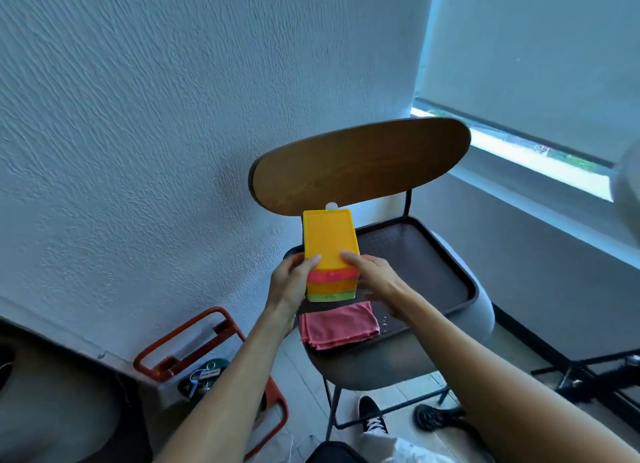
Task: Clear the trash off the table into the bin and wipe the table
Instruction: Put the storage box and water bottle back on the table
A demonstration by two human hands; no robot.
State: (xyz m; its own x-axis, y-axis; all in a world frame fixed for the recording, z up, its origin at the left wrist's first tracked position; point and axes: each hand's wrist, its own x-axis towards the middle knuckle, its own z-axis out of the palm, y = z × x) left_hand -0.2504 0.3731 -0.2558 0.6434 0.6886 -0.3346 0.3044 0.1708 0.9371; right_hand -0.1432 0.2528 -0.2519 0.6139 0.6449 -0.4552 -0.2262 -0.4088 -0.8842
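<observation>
Holding a stack of coloured plastic boxes point(330, 255) between both hands, I have it lifted just above the dark tray point(426, 265) that sits on the chair seat. My left hand point(287, 286) is clamped on the stack's left side, thumb lying over the near edge of the yellow top box, fingers wrapped around the side out of sight. My right hand point(374, 282) is clamped on the right side, thumb pressed on the yellow lid's near right corner and the other fingers curled under and beside the lower layers. The stack shows yellow on top, then pink, orange and green bands beneath. It tilts slightly away from me.

Just below the stack, at the tray's near left corner, lies a folded pink cloth point(337, 326), flat, with its near edge hanging a little over the tray's rim. A few small droplets or specks sit on the tray just right of the cloth. The rest of the tray's patterned surface is bare.

The chair point(360, 165) has a wooden oval backrest and thin black legs, and stands near a textured white wall point(156, 116). To the left on the floor is an orange metal frame point(194, 341) with small items inside that I cannot make out. My shoes point(372, 417) show under the chair. No table or bin is in view.
</observation>
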